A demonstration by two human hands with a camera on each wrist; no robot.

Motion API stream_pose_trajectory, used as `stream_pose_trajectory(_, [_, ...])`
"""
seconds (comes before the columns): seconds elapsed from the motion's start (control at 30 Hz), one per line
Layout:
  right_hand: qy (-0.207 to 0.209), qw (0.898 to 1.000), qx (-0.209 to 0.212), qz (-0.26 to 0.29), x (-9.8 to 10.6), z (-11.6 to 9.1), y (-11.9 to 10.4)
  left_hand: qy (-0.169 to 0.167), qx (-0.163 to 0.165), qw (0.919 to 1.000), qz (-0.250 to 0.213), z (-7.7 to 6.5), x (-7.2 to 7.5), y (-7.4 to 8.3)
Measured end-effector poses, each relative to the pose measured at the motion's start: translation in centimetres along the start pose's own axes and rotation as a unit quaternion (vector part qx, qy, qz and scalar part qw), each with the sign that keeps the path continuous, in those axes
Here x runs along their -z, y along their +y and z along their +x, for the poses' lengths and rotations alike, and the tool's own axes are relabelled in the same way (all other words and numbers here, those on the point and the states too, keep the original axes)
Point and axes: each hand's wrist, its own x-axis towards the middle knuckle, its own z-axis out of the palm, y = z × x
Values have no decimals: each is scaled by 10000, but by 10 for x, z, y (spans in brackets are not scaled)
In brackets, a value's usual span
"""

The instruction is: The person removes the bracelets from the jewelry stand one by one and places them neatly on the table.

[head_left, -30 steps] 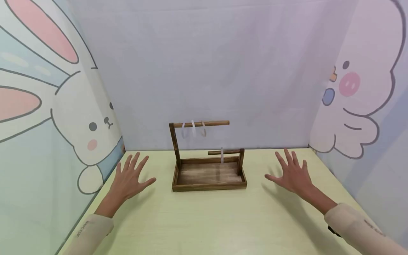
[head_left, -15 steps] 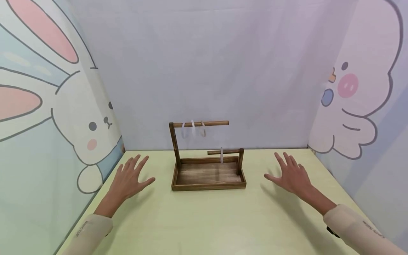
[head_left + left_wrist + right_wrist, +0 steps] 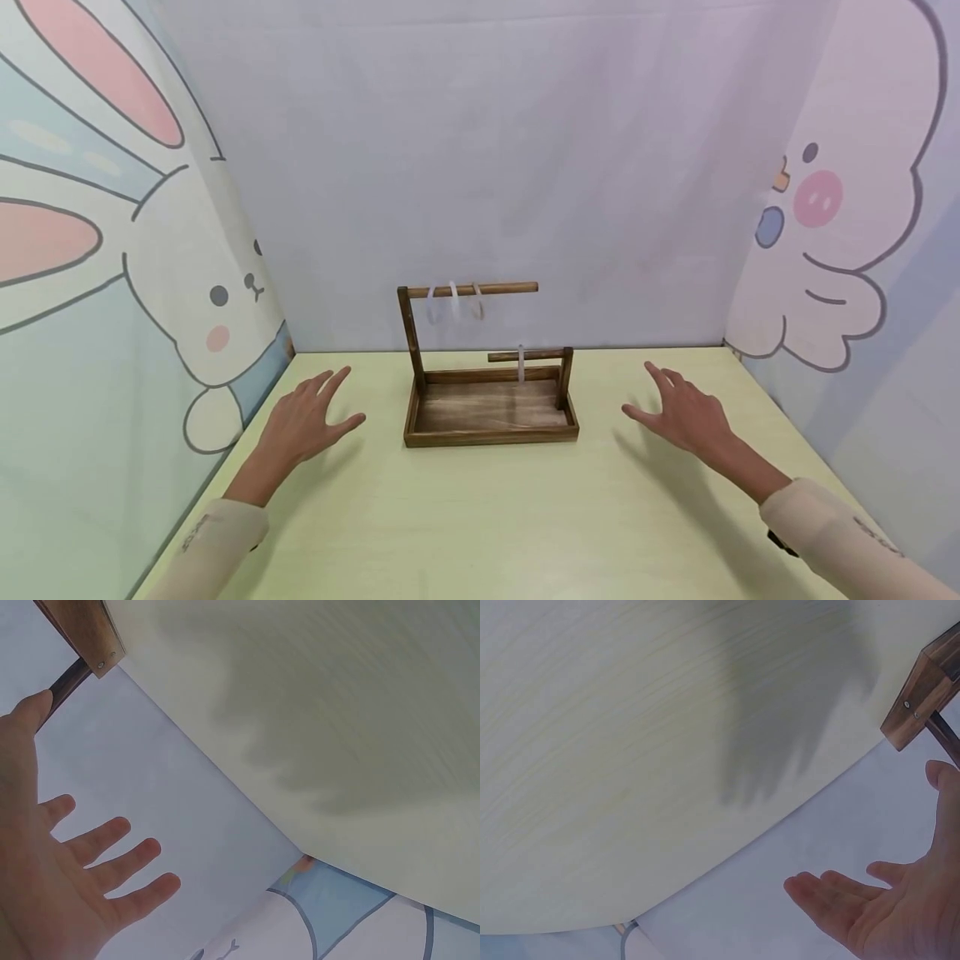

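A dark wooden jewellery stand (image 3: 491,438) with a shallow tray base sits in the middle of the table, between my hands. Three bangles hang from its tall upper bar (image 3: 517,288): a pale one (image 3: 431,305), a white one (image 3: 454,302) and a tan one (image 3: 477,302). One pale bangle (image 3: 521,365) hangs on the short lower bar (image 3: 547,355). My left hand (image 3: 300,421) hovers left of the stand, thumb and fingers spread, holding nothing. To the right of it my right hand (image 3: 686,417) is also above the table, thumb out, fingers a little bent and holding nothing.
The pale yellow table (image 3: 487,517) ends at a plain light backdrop (image 3: 495,167) just behind the stand. Side panels with a cartoon rabbit (image 3: 195,308) and another cartoon animal (image 3: 847,217) border it left and right. Both hands cast shadows on the tabletop.
The fingers of both hands have bent slightly downward from a straighter spread. The stand and its bangles stay where they were.
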Motion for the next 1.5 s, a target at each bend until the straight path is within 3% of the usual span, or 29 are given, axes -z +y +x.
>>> stream_pose_trajectory(0.43, [-71,10000,22,28,4,5,-7,-372,214,9986,-306,7,7,1])
stream_pose_trajectory(0.7, [100,9997,167,151,7,7,-15,-405,267,9974,-535,9,8,4])
stream_pose_trajectory(1.07, [458,9954,464,700,16,21,-29,106,210,9954,-930,26,14,13])
stream_pose_trajectory(1.5, [496,9927,583,928,27,35,-54,80,228,9918,-1252,46,17,30])
